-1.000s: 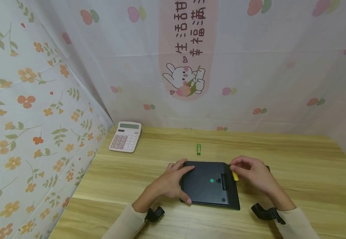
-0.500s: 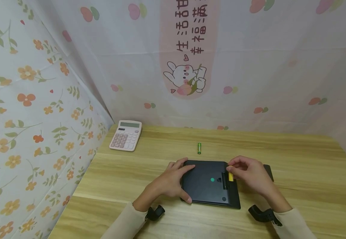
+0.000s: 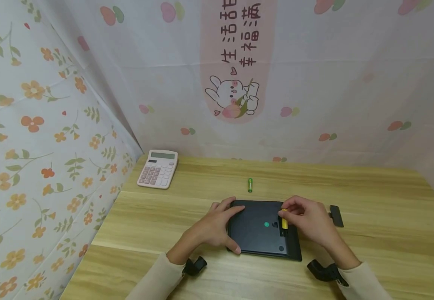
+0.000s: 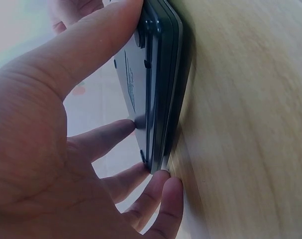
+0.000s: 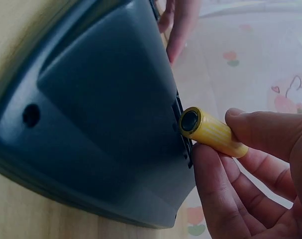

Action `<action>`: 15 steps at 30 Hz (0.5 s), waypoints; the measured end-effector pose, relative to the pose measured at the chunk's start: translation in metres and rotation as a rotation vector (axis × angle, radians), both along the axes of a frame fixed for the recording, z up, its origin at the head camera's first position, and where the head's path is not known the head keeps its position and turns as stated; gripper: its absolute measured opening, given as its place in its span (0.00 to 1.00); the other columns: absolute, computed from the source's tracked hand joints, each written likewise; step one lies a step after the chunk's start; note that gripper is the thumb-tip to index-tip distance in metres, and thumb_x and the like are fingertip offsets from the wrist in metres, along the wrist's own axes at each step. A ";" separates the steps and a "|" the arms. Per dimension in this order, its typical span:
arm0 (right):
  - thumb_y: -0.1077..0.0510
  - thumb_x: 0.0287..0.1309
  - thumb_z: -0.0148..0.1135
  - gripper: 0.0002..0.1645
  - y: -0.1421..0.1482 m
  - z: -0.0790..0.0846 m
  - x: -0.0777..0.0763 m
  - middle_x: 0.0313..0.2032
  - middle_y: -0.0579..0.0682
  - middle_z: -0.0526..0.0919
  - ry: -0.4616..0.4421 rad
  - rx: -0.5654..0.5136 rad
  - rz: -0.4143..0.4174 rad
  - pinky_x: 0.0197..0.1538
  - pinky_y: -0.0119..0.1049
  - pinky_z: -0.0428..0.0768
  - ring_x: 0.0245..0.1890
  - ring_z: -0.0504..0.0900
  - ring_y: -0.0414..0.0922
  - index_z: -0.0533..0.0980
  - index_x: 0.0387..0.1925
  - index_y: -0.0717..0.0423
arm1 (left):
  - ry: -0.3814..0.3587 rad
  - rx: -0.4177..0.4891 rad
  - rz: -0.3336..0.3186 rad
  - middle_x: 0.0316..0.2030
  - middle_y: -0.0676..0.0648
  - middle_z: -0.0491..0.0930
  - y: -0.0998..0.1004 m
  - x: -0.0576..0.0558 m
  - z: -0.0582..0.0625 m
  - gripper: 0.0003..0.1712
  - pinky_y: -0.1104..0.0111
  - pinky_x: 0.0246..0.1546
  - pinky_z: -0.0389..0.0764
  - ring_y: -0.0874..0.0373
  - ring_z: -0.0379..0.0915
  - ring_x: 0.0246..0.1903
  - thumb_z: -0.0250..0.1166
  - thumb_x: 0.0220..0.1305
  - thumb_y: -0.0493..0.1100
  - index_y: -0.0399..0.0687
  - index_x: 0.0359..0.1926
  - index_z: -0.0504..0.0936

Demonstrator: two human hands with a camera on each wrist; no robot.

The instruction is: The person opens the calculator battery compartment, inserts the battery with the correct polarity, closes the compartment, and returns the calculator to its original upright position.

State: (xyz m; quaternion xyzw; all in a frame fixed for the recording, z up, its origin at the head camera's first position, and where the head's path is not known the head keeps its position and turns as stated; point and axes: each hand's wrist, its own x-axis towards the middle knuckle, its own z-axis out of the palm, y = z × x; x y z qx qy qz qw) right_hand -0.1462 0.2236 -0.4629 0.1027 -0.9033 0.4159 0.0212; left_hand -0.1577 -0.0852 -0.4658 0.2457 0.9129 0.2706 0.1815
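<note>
A flat black battery-powered device (image 3: pixel 254 229) lies with its back up, a slot-like battery compartment (image 3: pixel 281 232) open near its right side. My left hand (image 3: pixel 215 225) grips its left end, thumb at the near edge and fingers at the far one; the left wrist view shows the thumb (image 4: pixel 91 42) on the device's corner. Between thumb and fingers my right hand (image 3: pixel 310 216) pinches a yellow battery (image 5: pixel 215 133). The battery's flat end points toward the compartment, right at its opening in the right wrist view.
Beyond the device, a green battery (image 3: pixel 250 185) lies on the wooden table (image 3: pixel 164 221). A small black cover-like piece (image 3: pixel 336 216) is right of my right hand. The white calculator (image 3: pixel 158 169) sits at the back left, near the patterned cloth (image 3: pixel 71 125).
My right hand has moved left with the yellow battery, from the device's right edge to over the compartment. The small black piece has come into fuller view. My left hand keeps its grip.
</note>
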 end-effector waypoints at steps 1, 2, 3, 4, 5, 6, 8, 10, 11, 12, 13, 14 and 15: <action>0.58 0.66 0.81 0.07 -0.001 0.000 0.000 0.32 0.41 0.89 0.010 0.004 0.002 0.35 0.34 0.84 0.33 0.87 0.40 0.87 0.41 0.51 | 0.001 0.000 0.000 0.87 0.49 0.50 0.000 0.000 0.000 0.68 0.52 0.67 0.75 0.47 0.58 0.73 0.93 0.45 0.58 0.59 0.85 0.68; 0.58 0.66 0.81 0.07 -0.002 -0.001 0.000 0.32 0.40 0.89 0.019 0.005 0.004 0.35 0.34 0.84 0.32 0.87 0.39 0.87 0.41 0.51 | 0.002 0.000 0.000 0.87 0.49 0.50 0.000 0.000 0.000 0.68 0.51 0.68 0.75 0.47 0.58 0.73 0.93 0.45 0.58 0.59 0.85 0.68; 0.59 0.66 0.81 0.07 -0.002 -0.001 0.000 0.32 0.40 0.88 0.027 0.008 0.009 0.35 0.34 0.84 0.32 0.86 0.39 0.87 0.40 0.50 | 0.002 0.002 0.000 0.87 0.49 0.50 0.000 0.000 0.000 0.68 0.51 0.68 0.75 0.47 0.57 0.73 0.93 0.45 0.58 0.59 0.85 0.68; 0.59 0.65 0.81 0.07 -0.003 -0.002 0.000 0.32 0.39 0.88 0.035 0.011 0.014 0.35 0.34 0.83 0.32 0.86 0.39 0.87 0.40 0.50 | 0.001 0.002 0.002 0.87 0.49 0.50 0.000 0.000 0.000 0.68 0.51 0.68 0.75 0.47 0.57 0.73 0.93 0.44 0.57 0.59 0.85 0.68; 0.59 0.65 0.81 0.07 -0.003 -0.002 0.001 0.32 0.39 0.88 0.039 0.009 0.019 0.35 0.34 0.83 0.32 0.86 0.39 0.87 0.40 0.50 | 0.001 0.003 0.002 0.87 0.49 0.51 0.000 0.000 0.000 0.68 0.51 0.68 0.75 0.47 0.57 0.73 0.93 0.44 0.57 0.59 0.85 0.68; 0.59 0.65 0.81 0.07 -0.004 -0.002 0.001 0.32 0.39 0.88 0.044 0.009 0.022 0.35 0.34 0.83 0.32 0.86 0.38 0.87 0.40 0.50 | 0.002 0.003 0.002 0.87 0.49 0.51 0.000 0.000 0.000 0.68 0.51 0.68 0.75 0.47 0.58 0.73 0.93 0.44 0.57 0.58 0.84 0.68; 0.59 0.65 0.81 0.07 -0.005 -0.003 0.001 0.31 0.38 0.88 0.053 0.010 0.025 0.35 0.34 0.83 0.32 0.86 0.38 0.87 0.39 0.49 | 0.001 0.004 0.002 0.87 0.49 0.51 0.000 0.000 0.000 0.68 0.51 0.67 0.75 0.47 0.58 0.72 0.93 0.44 0.57 0.58 0.84 0.69; 0.59 0.64 0.82 0.08 -0.006 -0.003 0.002 0.31 0.38 0.88 0.062 0.015 0.026 0.35 0.34 0.83 0.32 0.86 0.38 0.87 0.39 0.49 | 0.001 0.004 0.002 0.87 0.49 0.51 0.000 0.000 0.001 0.67 0.51 0.67 0.75 0.47 0.58 0.72 0.93 0.45 0.57 0.58 0.84 0.69; 0.59 0.64 0.82 0.08 -0.007 -0.003 0.002 0.31 0.38 0.88 0.067 0.019 0.025 0.35 0.34 0.83 0.31 0.86 0.38 0.87 0.39 0.49 | 0.001 0.004 0.002 0.87 0.49 0.51 0.000 0.000 0.001 0.67 0.51 0.67 0.75 0.47 0.58 0.72 0.93 0.45 0.57 0.59 0.84 0.69; 0.59 0.63 0.83 0.09 -0.008 -0.003 0.002 0.30 0.37 0.87 0.075 0.026 0.023 0.35 0.34 0.83 0.31 0.86 0.38 0.86 0.38 0.49 | 0.001 0.005 0.001 0.87 0.49 0.51 0.000 0.000 0.000 0.67 0.52 0.67 0.75 0.47 0.58 0.72 0.93 0.45 0.57 0.59 0.84 0.68; 0.59 0.63 0.83 0.09 -0.008 -0.003 0.002 0.30 0.37 0.87 0.080 0.031 0.022 0.35 0.34 0.83 0.31 0.85 0.37 0.86 0.38 0.49 | 0.001 0.005 0.002 0.87 0.49 0.51 0.000 0.000 0.000 0.67 0.52 0.67 0.75 0.47 0.58 0.72 0.93 0.45 0.57 0.59 0.85 0.68; 0.59 0.62 0.83 0.09 -0.009 -0.003 0.003 0.30 0.37 0.87 0.087 0.039 0.021 0.35 0.34 0.83 0.31 0.85 0.37 0.86 0.38 0.49 | 0.001 0.005 0.002 0.87 0.49 0.51 0.000 0.000 0.000 0.67 0.51 0.67 0.75 0.48 0.58 0.72 0.93 0.45 0.57 0.59 0.84 0.69; 0.59 0.62 0.83 0.10 -0.009 -0.003 0.003 0.29 0.37 0.87 0.094 0.047 0.020 0.35 0.34 0.83 0.30 0.85 0.37 0.86 0.37 0.49 | 0.001 0.005 0.002 0.87 0.49 0.51 0.000 0.000 0.000 0.67 0.51 0.67 0.75 0.48 0.58 0.72 0.93 0.45 0.57 0.59 0.84 0.69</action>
